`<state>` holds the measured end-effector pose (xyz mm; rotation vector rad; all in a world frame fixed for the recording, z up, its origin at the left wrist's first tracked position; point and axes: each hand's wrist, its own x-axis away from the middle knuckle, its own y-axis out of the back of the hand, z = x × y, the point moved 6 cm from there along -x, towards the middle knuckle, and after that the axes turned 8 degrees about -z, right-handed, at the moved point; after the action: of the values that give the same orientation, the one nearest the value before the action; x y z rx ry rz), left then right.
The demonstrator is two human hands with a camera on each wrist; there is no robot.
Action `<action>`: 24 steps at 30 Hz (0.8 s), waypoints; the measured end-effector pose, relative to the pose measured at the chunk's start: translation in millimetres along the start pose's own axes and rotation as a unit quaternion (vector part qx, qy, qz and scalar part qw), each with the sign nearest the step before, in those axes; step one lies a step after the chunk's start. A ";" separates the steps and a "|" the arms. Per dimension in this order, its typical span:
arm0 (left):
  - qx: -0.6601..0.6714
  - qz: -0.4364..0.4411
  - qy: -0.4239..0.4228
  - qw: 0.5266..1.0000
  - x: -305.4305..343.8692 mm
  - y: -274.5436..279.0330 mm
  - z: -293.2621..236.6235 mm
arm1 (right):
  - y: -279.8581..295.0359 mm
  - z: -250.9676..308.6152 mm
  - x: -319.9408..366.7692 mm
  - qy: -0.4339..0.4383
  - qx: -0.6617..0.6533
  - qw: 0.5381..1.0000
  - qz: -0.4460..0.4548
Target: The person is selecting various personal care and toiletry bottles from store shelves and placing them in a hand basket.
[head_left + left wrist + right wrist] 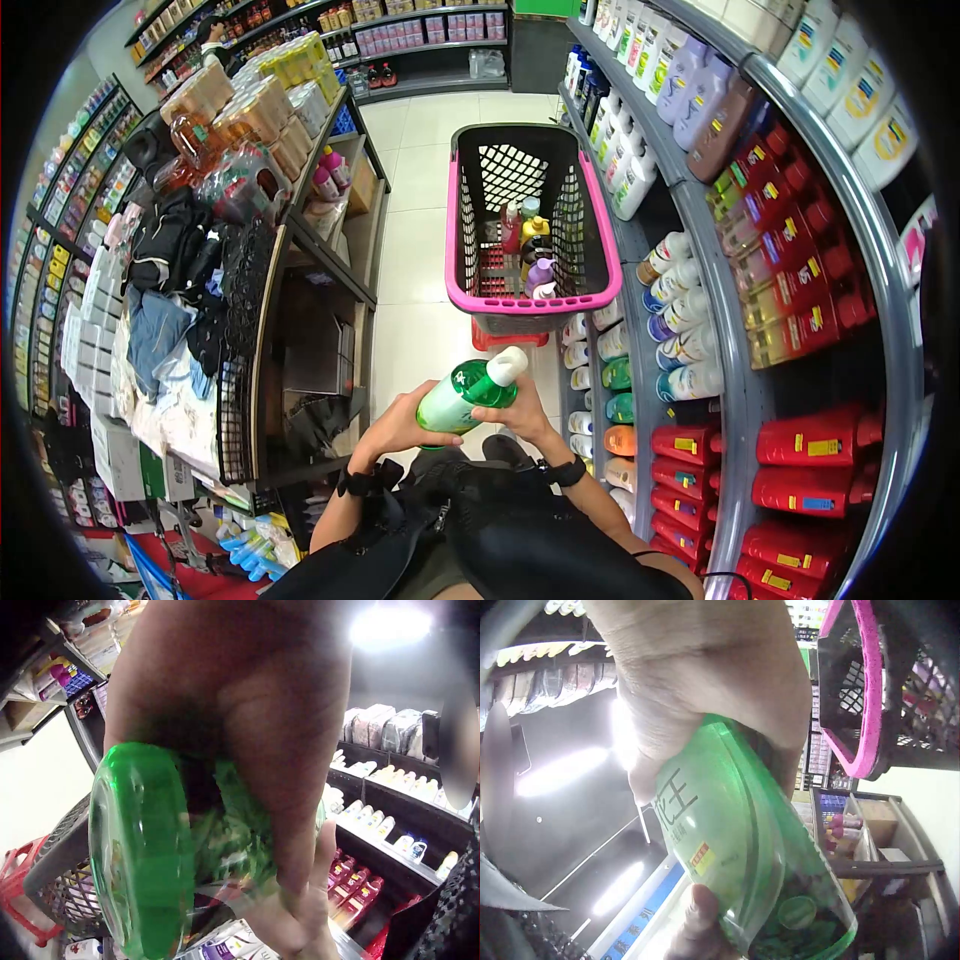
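A green bottle [447,408] is held tilted in front of the body by both hands, with its white top [507,365] pointed up and to the right. Its lower part is gripped by the left hand [403,422], and its upper part is grasped by the right hand [527,412]. A yellow sticker [700,856] is shown on its label. Beyond the bottle, apart from it, a pink-rimmed basket [535,303] is seen, in which several containers [511,232] are held. Red bottles [805,437] are shelved at the right; clothes [160,325] are piled at the left.
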<state>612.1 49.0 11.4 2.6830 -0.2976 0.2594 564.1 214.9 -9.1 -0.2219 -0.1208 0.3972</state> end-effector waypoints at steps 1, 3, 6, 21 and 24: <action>-0.001 0.003 -0.017 1.000 -12.4 10.2 4.5 | -2.2 -2.2 -13.9 0.011 0.007 1.000 -0.008; -0.006 0.017 -0.021 1.000 -35.2 31.6 15.0 | -8.5 -8.4 -39.5 0.013 0.013 0.999 -0.035; 0.003 0.040 -0.019 0.999 -63.3 72.1 31.0 | -32.0 -10.7 -76.2 0.015 -0.003 0.998 -0.068; -0.036 0.105 -0.083 0.990 -193.4 259.5 75.8 | -121.1 -6.1 -262.3 0.018 0.097 0.989 -0.112; -0.037 0.110 -0.076 0.990 -222.5 275.8 79.3 | -115.8 -19.6 -294.6 -0.007 0.097 0.988 -0.121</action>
<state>341.1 -192.4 -1.5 2.6012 -0.6405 0.1051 340.4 -9.5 -22.1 -0.0114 -0.1212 0.1668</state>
